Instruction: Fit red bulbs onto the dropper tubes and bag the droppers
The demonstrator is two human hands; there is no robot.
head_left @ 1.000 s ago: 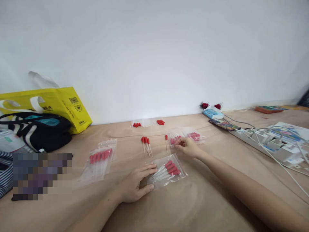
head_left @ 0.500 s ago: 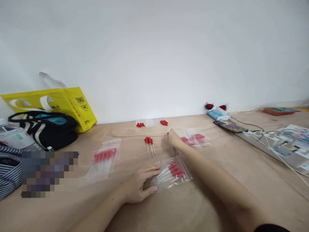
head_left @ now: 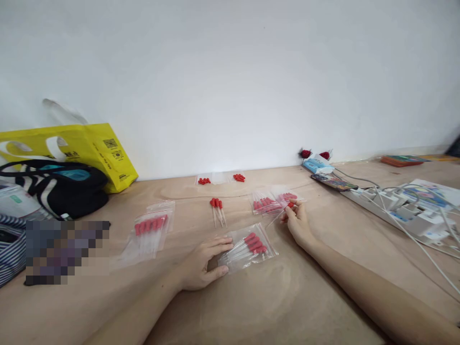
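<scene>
My right hand [head_left: 297, 223], at the right of centre, pinches a red-capped dropper [head_left: 289, 205] whose thin clear stem points down to the left. My left hand [head_left: 205, 262] rests on the table with fingers apart, its fingertips touching the left edge of a clear zip bag [head_left: 268, 256] that holds several red-capped droppers. Behind this bag lie a few loose droppers [head_left: 216, 203]. Bags with red-capped droppers [head_left: 265, 204] lie just beyond my right hand. Another bagged group [head_left: 151, 225] is at the left.
Bags with red pieces [head_left: 219, 177] lie by the wall. A yellow bag [head_left: 100, 153] and a black bag [head_left: 75, 189] stand at the left. At the right are a power strip [head_left: 373, 211] with cables, a blue packet [head_left: 318, 166] and dark red flowers [head_left: 305, 154].
My right hand has moved right and towards me from beside the loose droppers, and the dropper in its fingers now shows. My left hand stays by the bag. The view has shifted slightly.
</scene>
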